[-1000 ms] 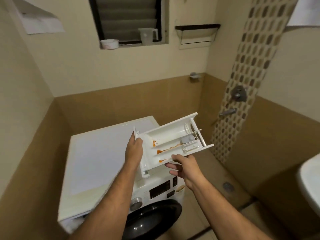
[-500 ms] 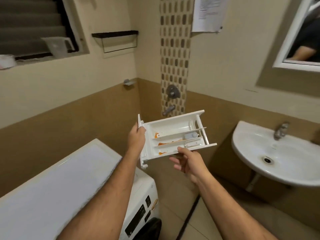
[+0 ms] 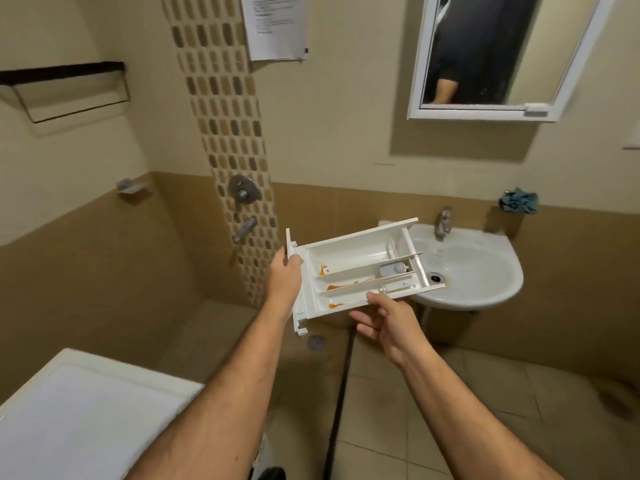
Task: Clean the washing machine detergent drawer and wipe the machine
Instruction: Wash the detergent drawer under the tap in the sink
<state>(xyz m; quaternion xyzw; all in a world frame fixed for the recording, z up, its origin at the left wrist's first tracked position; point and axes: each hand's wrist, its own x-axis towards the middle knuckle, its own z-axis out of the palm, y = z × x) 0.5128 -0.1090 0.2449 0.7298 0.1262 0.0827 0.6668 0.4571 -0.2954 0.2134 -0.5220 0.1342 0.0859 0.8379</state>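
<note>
- Detergent drawer (image 3: 360, 271): white plastic, out of the machine, held in the air between my hands, tilted, far end over the near rim of the sink (image 3: 485, 289). Orange residue in the near compartments.
- My left hand (image 3: 284, 275): fingers curled round the drawer's front panel, gripping it.
- My right hand (image 3: 388, 322): thumb pinching the near side wall; the other fingers lie loosely spread beneath, and I cannot tell how much they bear.
- Risk, as I judge it: the right-hand hold is light; a further tilt could spill residue onto the floor or let the drawer slip. The small insert at the far end may drop out if upended.
- Washing machine (image 3: 86, 417): top panel at lower left, well apart from the drawer; not yet wiped.
- Tap (image 3: 443, 221): behind the basin, unobstructed.
- Blue cloth (image 3: 518, 200): on the ledge right of the sink.
- Mirror (image 3: 491, 53), paper notice (image 3: 275, 26), shower valve (image 3: 242, 192): on the walls, nothing in my path.
</note>
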